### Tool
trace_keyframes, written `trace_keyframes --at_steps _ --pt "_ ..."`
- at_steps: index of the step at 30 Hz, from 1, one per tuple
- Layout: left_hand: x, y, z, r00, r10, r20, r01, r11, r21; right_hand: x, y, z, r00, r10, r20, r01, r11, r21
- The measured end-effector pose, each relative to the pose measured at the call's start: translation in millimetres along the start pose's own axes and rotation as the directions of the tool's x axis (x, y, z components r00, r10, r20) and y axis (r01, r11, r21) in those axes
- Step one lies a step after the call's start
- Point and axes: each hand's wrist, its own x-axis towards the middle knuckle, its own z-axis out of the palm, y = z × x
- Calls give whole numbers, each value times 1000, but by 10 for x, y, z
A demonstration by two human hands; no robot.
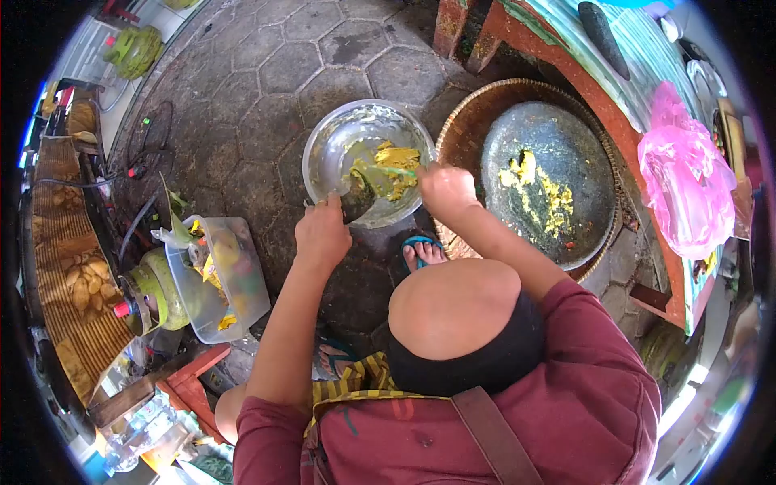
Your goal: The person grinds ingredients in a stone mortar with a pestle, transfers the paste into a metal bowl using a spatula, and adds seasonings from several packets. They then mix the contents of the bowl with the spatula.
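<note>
Near the middle of the frame, a shiny round bowl sits just above a foot in a blue sandal. The left hand is at the bowl's lower-left rim, its fingers bunched around the near end of a dark, paste-smeared piece that reaches into the bowl; whether the fingers also press on the rim, I cannot tell. The right hand, at the bowl's right edge, is closed in a fist around the end of a slim green utensil. The utensil points left from that grip, across the bowl towards the dark piece; its far end is too smeared to make out.

Yellow paste lies inside the bowl, mostly in its right half, directly left of the right fist and to the right of the left hand's fingers. Thinner smears coat the inner wall.

Right of the bowl, a wide stone mortar rests in a woven basket, with yellow scraps on its surface. A dark stone pestle lies on the table at upper right, and a pink plastic bag is farther down. At left, a clear plastic tub stands beside a green gas cylinder.
</note>
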Motion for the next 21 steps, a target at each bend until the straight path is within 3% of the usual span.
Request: trace_keyframes --at_steps 1,5,7,9,11,13,15,17,18,19,20,21 --pt "-29 23 -11 1000 22 -18 -22 1000 6 41 25 14 996 62 59 -57 995 -78" --pt "-20 59 -47 999 52 4 -52 996 66 -26 -122 -37 990 -127 -58 125 992 -28" --pt "-26 70 -60 998 65 22 -67 995 78 -3 -97 6 989 -121 -87 119 993 -26" --pt "-61 82 -44 996 77 43 -81 993 92 101 -6 70 991 102 84 -88 984 -152" --pt "-67 67 -27 993 115 19 -116 985 125 116 26 62 997 71 42 -66 993 -101" --pt "-87 50 -22 991 125 48 -130 984 126 54 -59 -35 995 -97 2 97 992 81" --pt "-52 22 8 987 151 61 -158 979 127 106 -57 -38 997 -57 47 54 997 57" --pt "-65 -60 125 996 90 29 -89 996 -25 168 17 -37 996 -18 90 15 999 31" --pt "-110 -71 126 995 92 33 -92 996 -23 180 68 -21 988 55 145 -59 998 18" --pt "-132 -95 114 999 43 33 -37 988 -152 199 112 -1 973 126 192 -128 992 2" --pt "-132 -123 101 999 -12 37 22 960 -280 161 135 51 987 111 114 -112 994 -2" --pt "-148 -172 126 999 -18 41 29 960 -278 106 100 42 987 107 118 -108 994 4"
